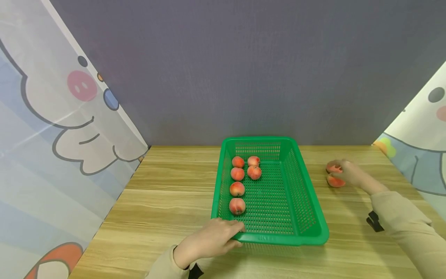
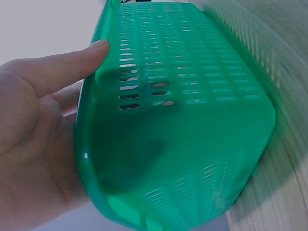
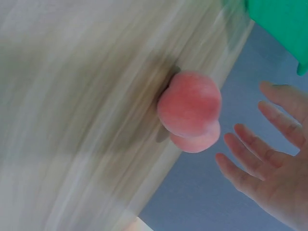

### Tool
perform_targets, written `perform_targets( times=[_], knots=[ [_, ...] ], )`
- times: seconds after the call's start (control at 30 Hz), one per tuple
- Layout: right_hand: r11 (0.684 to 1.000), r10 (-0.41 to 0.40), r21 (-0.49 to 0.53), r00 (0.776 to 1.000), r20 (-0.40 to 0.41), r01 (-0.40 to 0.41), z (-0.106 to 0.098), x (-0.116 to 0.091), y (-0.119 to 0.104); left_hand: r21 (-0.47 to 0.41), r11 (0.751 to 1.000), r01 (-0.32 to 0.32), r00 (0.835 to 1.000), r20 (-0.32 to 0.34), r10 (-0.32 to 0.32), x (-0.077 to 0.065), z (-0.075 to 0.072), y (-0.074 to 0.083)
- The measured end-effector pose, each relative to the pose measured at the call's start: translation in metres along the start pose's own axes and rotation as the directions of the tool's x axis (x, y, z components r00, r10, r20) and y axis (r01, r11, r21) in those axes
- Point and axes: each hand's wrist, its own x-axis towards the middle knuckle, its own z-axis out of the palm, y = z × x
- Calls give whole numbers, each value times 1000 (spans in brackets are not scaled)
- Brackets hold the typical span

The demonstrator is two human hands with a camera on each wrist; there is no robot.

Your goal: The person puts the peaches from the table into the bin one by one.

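Note:
My left hand (image 1: 213,238) grips the near rim of a green plastic basket (image 1: 275,238) at its left corner. In the left wrist view the thumb (image 2: 91,55) lies over the rim while the other fingers are partly hidden behind it. Out to the right, my right hand (image 1: 352,174) hovers over two red-orange peaches lying together on the table, a nearer peach (image 1: 336,181) and a farther peach (image 1: 333,169). From the right wrist, its fingers appear spread and apart from the front peach (image 3: 190,103), which overlaps the other peach (image 3: 196,143).
Several peaches stand along the basket's left side, among them a front peach (image 1: 237,206) and a peach (image 1: 254,173) in a shorter second row. The wooden table (image 1: 167,205) meets a grey wall (image 1: 258,77) at the back. Cartoon-printed panels (image 1: 87,162) flank both sides.

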Motion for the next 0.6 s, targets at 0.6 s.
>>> perform_targets(
  times=[0.6],
  knots=[
    [996, -49, -82, 998, -45, 45, 16, -3, 6, 4, 1000, 5, 1000, -3, -5, 0, 0, 1]
  ],
)
